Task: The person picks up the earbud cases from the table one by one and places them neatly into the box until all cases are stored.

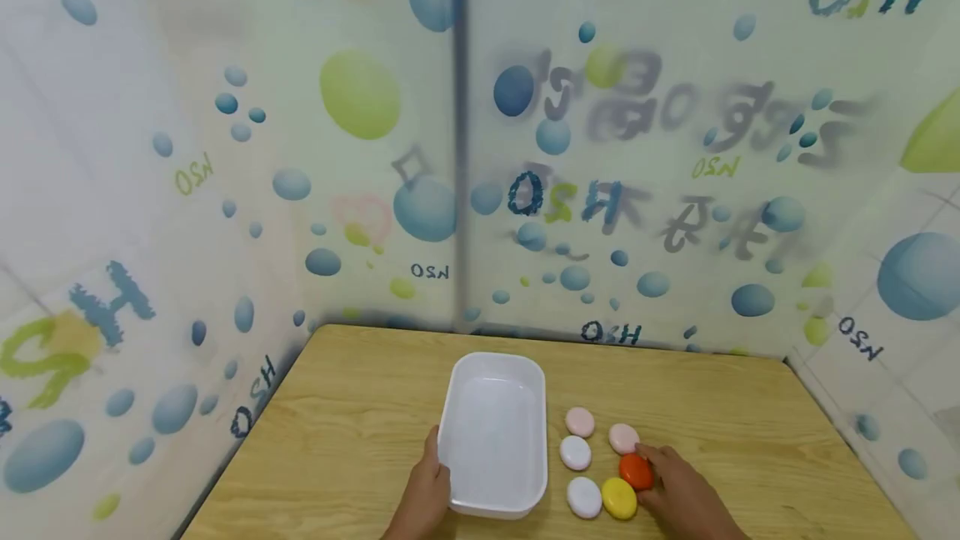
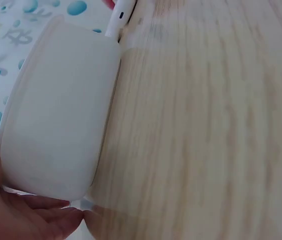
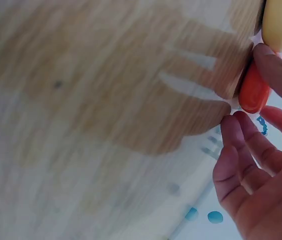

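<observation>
A deep white rectangular dish with rounded corners stands on the table, nothing inside it. My left hand grips its near left side, thumb at the rim; in the left wrist view, the fingers curl by the end of the dish. Right of the dish, my right hand pinches a smooth, round red disc between thumb and forefinger. In the right wrist view the red disc appears edge-on, close to the tabletop. A yellow disc sits beside it, and a pink disc lies just beyond.
Two white discs, one nearer and one farther, lie between the dish and the coloured discs. Another pink disc is behind them. Patterned curtains enclose the wooden table at the back and sides.
</observation>
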A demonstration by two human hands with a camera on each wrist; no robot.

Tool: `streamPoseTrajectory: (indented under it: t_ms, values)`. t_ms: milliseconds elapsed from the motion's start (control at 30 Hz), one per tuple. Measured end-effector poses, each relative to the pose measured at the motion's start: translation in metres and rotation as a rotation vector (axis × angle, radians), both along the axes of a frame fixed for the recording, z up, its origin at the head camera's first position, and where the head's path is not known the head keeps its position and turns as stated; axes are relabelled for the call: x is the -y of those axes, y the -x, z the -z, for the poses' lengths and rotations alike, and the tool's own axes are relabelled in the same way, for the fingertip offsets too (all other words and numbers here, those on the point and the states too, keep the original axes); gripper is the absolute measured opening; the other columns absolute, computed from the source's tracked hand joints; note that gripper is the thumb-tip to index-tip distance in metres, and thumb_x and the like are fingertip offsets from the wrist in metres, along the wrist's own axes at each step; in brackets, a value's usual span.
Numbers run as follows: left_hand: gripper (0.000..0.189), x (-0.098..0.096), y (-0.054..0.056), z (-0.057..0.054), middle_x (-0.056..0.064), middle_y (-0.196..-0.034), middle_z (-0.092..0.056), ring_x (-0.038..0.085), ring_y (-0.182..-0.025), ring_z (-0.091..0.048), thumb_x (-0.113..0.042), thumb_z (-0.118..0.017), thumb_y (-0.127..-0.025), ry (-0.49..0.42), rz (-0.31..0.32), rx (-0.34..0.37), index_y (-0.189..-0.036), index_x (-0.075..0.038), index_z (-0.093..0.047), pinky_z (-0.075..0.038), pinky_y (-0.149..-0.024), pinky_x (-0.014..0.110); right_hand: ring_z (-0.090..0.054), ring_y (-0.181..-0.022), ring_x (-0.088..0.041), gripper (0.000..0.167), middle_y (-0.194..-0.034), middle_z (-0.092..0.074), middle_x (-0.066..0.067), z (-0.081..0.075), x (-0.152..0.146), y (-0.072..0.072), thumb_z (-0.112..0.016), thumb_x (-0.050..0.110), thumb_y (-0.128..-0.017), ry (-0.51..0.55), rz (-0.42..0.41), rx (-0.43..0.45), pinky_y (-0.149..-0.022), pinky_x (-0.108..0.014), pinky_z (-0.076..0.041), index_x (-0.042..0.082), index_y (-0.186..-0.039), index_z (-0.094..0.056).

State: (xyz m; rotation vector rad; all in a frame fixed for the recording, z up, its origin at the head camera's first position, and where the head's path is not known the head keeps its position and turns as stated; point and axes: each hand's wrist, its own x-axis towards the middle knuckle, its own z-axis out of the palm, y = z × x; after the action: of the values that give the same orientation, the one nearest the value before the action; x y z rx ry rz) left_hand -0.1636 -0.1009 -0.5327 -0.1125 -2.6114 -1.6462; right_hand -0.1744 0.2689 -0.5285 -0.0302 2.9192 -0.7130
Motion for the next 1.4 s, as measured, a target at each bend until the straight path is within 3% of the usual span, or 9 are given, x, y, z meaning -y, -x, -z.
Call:
streamPoseTrajectory:
  t_ms: [300, 400, 533, 633, 767, 1100, 1400]
  values:
    - [0.060, 0.001, -0.002, -0.002, 0.043, -0.140, -0.042, 0.053, -0.130, -0.044, 0.011, -0.036, -0.090, -0.008, -0.006, -0.025, -0.147, 0.017, -0.020, -0.034, -0.111, 0.063, -0.057, -0.083, -0.012, 0.049, -0.104, -0.066, -0.002, -0.004, 0.003, 0.006, -0.084, 0.017, -0.075, 0.049, -0.016, -0.063, -0.072, -0.031, -0.053, 0.006, -0.119, -0.065]
    - [0.060, 0.001, -0.002, -0.002, 0.043, -0.140, -0.042, 0.053, -0.130, -0.044, 0.011, -0.036, -0.090, 0.003, -0.003, -0.028, -0.147, 0.018, -0.020, -0.034, -0.111, 0.062, -0.058, -0.083, -0.014, 0.052, -0.108, -0.066, -0.004, -0.015, 0.006, 0.011, -0.084, 0.016, -0.076, 0.081, -0.008, -0.071, -0.071, -0.031, -0.053, 0.005, -0.122, -0.063]
    - [0.060, 0.002, -0.003, -0.002, 0.043, -0.140, -0.042, 0.052, -0.131, -0.044, 0.011, -0.035, -0.089, 0.021, -0.008, -0.030, -0.147, 0.018, -0.021, -0.034, -0.111, 0.062, -0.060, -0.087, -0.016, 0.053, -0.117, -0.065, -0.009, -0.033, 0.019, 0.020, -0.083, 0.014, -0.077, 0.115, -0.042, -0.159, -0.071, -0.030, -0.055, 0.003, -0.125, -0.061]
    - [0.060, 0.003, -0.003, -0.003, 0.043, -0.139, -0.042, 0.052, -0.131, -0.044, 0.011, -0.035, -0.089, 0.023, 0.001, -0.037, -0.146, 0.018, -0.021, -0.035, -0.110, 0.062, -0.061, -0.088, -0.017, 0.053, -0.121, -0.064, -0.012, -0.045, 0.038, 0.030, -0.081, 0.012, -0.080, 0.156, -0.075, -0.225, -0.073, -0.033, -0.057, 0.001, -0.128, -0.060]
    - [0.060, 0.003, -0.002, -0.003, 0.043, -0.141, -0.040, 0.053, -0.131, -0.044, 0.011, -0.035, -0.089, 0.006, 0.023, -0.042, -0.147, 0.018, -0.020, -0.035, -0.110, 0.062, -0.062, -0.091, -0.020, 0.057, -0.122, -0.063, -0.013, -0.056, 0.068, 0.044, -0.079, 0.010, -0.081, 0.237, -0.090, -0.242, -0.076, -0.035, -0.059, 0.000, -0.133, -0.057]
    - [0.062, -0.001, -0.001, -0.003, 0.046, -0.143, -0.033, 0.056, -0.134, -0.037, 0.011, -0.033, -0.089, -0.014, 0.037, 0.001, -0.148, 0.019, -0.015, -0.030, -0.112, 0.064, -0.059, -0.089, -0.018, 0.053, -0.118, -0.063, -0.009, -0.060, 0.135, 0.067, -0.082, 0.011, -0.079, 0.275, -0.166, -0.222, -0.078, -0.033, -0.057, 0.001, -0.127, -0.064]
    - [0.061, 0.002, -0.002, -0.001, 0.043, -0.140, -0.041, 0.052, -0.131, -0.044, 0.012, -0.036, -0.089, -0.007, 0.035, -0.032, -0.147, 0.019, -0.018, -0.035, -0.110, 0.062, -0.056, -0.083, -0.016, 0.047, -0.108, -0.064, -0.008, -0.052, 0.173, 0.079, -0.083, 0.013, -0.078, 0.280, -0.251, -0.221, -0.074, -0.030, -0.053, 0.002, -0.121, -0.066]
